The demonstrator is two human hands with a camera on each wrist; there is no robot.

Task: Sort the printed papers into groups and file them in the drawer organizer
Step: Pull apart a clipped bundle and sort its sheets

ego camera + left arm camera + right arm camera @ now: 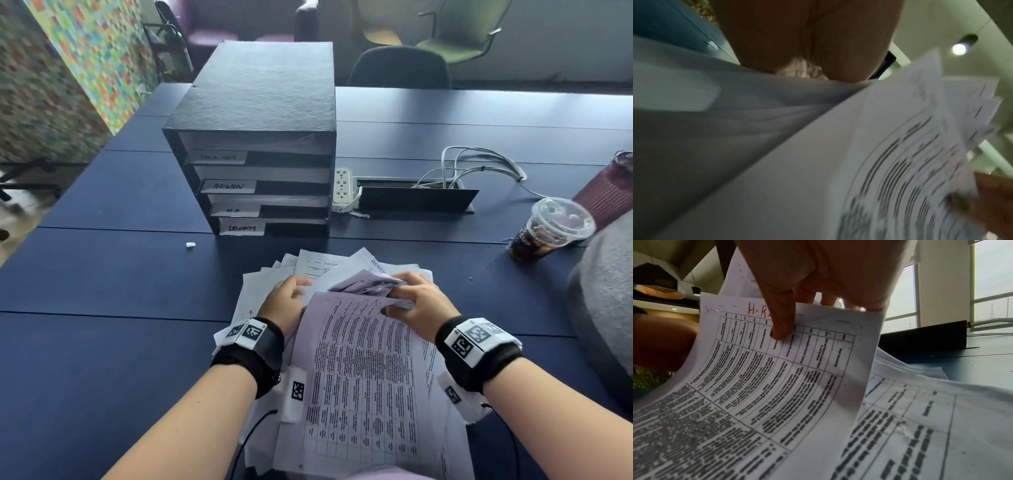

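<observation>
A loose pile of printed papers [329, 270] lies on the blue table [102, 291] in front of me. My right hand [411, 294] pinches the top edge of a lifted sheet [363, 370] printed with a table. In the right wrist view that sheet [789, 386] carries "H.R" in red, with my thumb [781, 331] on its face and the fingers behind. My left hand [287, 298] grips sheets at the pile's left side, its fingers hidden among the papers [859, 162]. The black drawer organizer [260, 102] stands behind the pile, with slots labelled ADMIN, H.R and SECURITY.
An iced drink cup [548, 233] and a maroon tumbler [606, 192] stand at the right. A power strip [342, 188], an open cable hatch [414, 200] and white cables [479, 161] lie beside the organizer. A grey-clad shape [603, 308] crowds the right edge. Chairs [400, 68] stand behind.
</observation>
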